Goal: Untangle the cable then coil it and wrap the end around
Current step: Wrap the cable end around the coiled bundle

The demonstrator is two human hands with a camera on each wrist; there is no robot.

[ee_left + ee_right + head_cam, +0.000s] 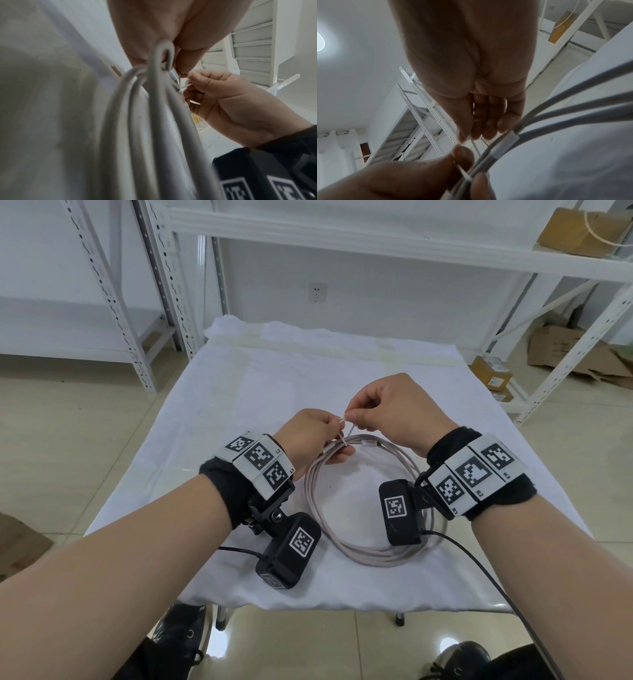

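Observation:
A pale grey cable lies coiled in several loops on the white-clothed table. One white connector sits along the coil's top. A thin white tie goes round the bundled loops there. My left hand grips the bundle at its top left and pinches one end of the tie. My right hand pinches the other end just above the coil. The left wrist view shows the loops hanging from my left hand, with the right hand at the tie. The right wrist view shows the tie and connector.
White metal shelving stands behind and to both sides of the table. Cardboard boxes lie on the floor at the right, and another sits on the upper right shelf. Black camera leads trail from my wrists.

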